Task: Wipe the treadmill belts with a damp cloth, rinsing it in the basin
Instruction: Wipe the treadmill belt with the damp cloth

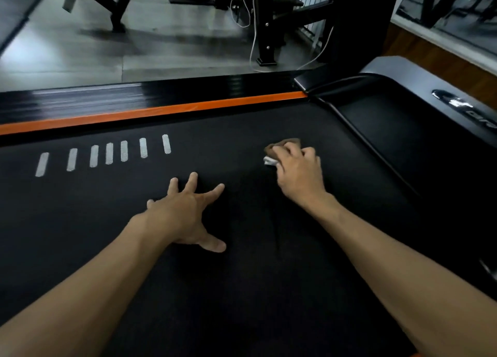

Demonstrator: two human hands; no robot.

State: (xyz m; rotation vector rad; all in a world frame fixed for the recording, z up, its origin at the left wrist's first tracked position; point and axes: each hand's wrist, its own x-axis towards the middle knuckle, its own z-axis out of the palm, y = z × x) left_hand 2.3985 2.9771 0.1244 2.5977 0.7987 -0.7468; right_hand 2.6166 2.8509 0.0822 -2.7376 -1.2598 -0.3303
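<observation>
Head view: right hand [298, 174] bunches cloth [282, 147]; left hand [185, 217] splayed on belt [242, 289].

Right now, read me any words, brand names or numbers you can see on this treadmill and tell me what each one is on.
None can be read in full.
Motor cover: a chrome logo with pale lettering beside it, cut off at the picture's edge and too blurred to read.
Belt: seven pale dashes, marks only, no text.
Cloth under the right hand: no label visible.

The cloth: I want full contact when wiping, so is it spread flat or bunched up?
Bunched up. The cloth is crumpled under the right hand, whose fingers curl over it on the belt.
</observation>
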